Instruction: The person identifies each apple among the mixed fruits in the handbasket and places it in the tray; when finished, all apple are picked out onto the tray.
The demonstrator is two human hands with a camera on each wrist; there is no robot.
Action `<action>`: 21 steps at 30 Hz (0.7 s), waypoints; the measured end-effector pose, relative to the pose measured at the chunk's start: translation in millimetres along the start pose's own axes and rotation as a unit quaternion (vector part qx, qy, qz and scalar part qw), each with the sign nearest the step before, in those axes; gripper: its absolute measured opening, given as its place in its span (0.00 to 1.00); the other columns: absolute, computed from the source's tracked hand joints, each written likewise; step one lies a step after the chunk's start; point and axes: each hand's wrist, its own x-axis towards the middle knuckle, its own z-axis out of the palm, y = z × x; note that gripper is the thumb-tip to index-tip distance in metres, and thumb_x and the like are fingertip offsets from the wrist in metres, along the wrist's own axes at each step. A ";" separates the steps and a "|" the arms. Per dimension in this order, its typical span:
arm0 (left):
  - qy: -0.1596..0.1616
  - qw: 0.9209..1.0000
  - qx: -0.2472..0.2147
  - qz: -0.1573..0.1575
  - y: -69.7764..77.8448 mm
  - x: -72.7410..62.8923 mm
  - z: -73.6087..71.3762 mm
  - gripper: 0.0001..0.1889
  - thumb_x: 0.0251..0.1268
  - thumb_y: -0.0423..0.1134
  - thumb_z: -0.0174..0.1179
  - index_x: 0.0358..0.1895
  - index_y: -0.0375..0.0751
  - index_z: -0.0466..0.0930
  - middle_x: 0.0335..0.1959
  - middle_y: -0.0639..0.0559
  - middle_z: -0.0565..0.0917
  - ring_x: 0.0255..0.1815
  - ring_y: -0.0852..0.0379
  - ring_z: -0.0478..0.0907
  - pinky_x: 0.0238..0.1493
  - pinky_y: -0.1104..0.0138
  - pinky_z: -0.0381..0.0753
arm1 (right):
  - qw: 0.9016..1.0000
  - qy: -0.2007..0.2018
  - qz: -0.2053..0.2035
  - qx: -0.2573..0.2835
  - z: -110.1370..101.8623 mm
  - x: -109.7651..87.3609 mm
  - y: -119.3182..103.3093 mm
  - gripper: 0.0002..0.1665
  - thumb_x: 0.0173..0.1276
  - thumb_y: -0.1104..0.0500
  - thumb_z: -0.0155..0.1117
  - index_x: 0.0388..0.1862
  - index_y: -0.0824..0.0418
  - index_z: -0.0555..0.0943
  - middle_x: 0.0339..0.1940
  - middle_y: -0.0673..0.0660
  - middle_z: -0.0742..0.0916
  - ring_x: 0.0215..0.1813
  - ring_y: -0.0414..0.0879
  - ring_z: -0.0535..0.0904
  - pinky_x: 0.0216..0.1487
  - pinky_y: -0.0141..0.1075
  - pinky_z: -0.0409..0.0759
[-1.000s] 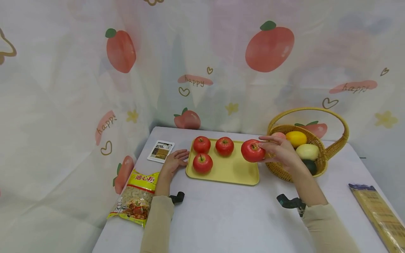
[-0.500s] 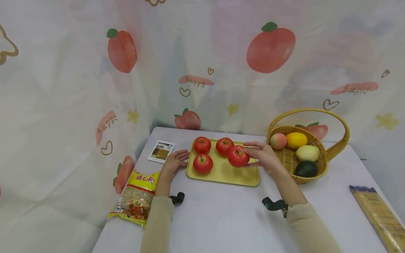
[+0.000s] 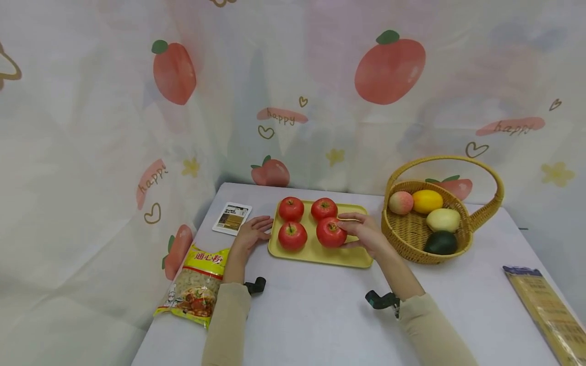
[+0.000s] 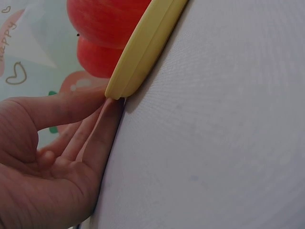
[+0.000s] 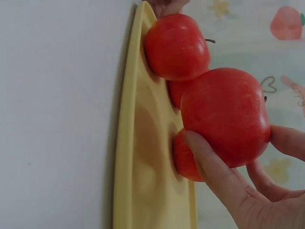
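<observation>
My right hand (image 3: 370,236) grips a red apple (image 3: 331,233) by its right side. In the right wrist view that held apple (image 5: 226,117) hangs close over the yellow tray (image 5: 125,143), apart from its floor, thumb on the near side and fingers beyond. Three other red apples sit in the tray: one at back left (image 3: 291,209), one at front left (image 3: 293,236), one at back middle (image 3: 324,209). At the tray's left end is my left hand (image 3: 249,236); in the left wrist view its thumb and fingers pinch the rim (image 4: 138,57).
A wicker basket (image 3: 466,239) right of the tray holds a peach (image 3: 401,203), a lemon (image 3: 428,202) and other fruit. A pasta bag (image 3: 199,284) and a small white pack (image 3: 232,218) lie left. A long flat packet (image 3: 545,310) lies at the right edge.
My right hand has carried its apple left from beside the basket and lowered it over the tray, in front of the back middle apple. The left hand has stayed at the tray's left end.
</observation>
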 end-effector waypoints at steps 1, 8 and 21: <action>0.000 1.000 0.000 -0.001 -0.2 -0.2 0.2 0.37 0.57 0.10 0.57 0.73 0.32 0.70 0.70 0.35 0.77 0.73 0.44 0.75 0.51 0.68 0.86 | 1.000 0.001 0.002 0.001 1.0 -0.2 1.3 0.32 0.77 0.59 0.64 0.75 0.70 0.70 0.69 0.69 0.78 0.62 0.58 0.79 0.55 0.64 0.82; 0.001 1.000 -0.007 0.002 -0.2 -1.6 1.8 0.37 0.58 0.09 0.56 0.74 0.32 0.70 0.71 0.34 0.76 0.73 0.43 0.74 0.56 0.65 0.85 | 1.000 0.003 0.014 0.007 5.6 -1.1 6.5 0.32 0.78 0.59 0.62 0.75 0.69 0.69 0.71 0.70 0.77 0.62 0.59 0.79 0.57 0.65 0.80; 0.004 1.000 0.005 -0.003 0.1 -0.3 1.2 0.37 0.59 0.11 0.57 0.73 0.34 0.71 0.70 0.37 0.77 0.72 0.45 0.75 0.62 0.62 0.83 | 0.999 0.031 0.033 -0.015 14.1 12.4 21.2 0.34 0.76 0.56 0.66 0.75 0.68 0.70 0.68 0.67 0.78 0.60 0.56 0.80 0.55 0.60 0.85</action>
